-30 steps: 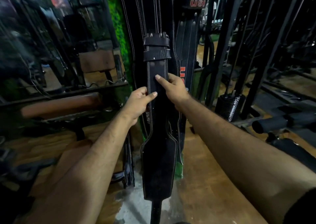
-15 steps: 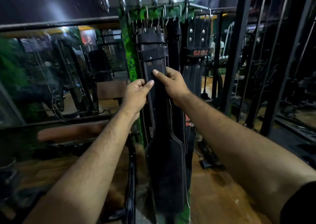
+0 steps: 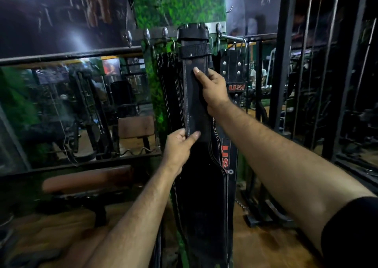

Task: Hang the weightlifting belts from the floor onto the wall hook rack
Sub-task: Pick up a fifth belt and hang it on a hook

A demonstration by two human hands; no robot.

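Note:
A long black weightlifting belt (image 3: 196, 108) with white stitching hangs upright in front of the wall hook rack (image 3: 157, 34), its buckle end level with the hooks. My right hand (image 3: 212, 89) grips the belt's right edge high up, thumb across the front. My left hand (image 3: 180, 147) pinches the belt's left edge lower down, thumb on the front face. Other black belts (image 3: 167, 79) hang behind it on the left. A studded belt with red USI lettering (image 3: 233, 77) hangs to the right.
The rack is fixed to a green grass-print pillar (image 3: 178, 1). A padded brown bench (image 3: 88, 177) stands at lower left before a mirror wall. Black steel machine frames (image 3: 284, 63) and cables fill the right side. The floor is brown wood.
The belt has gone up, its buckle end now level with the hooks. My right hand rose with it, and my left hand now sits lower than my right on the strap.

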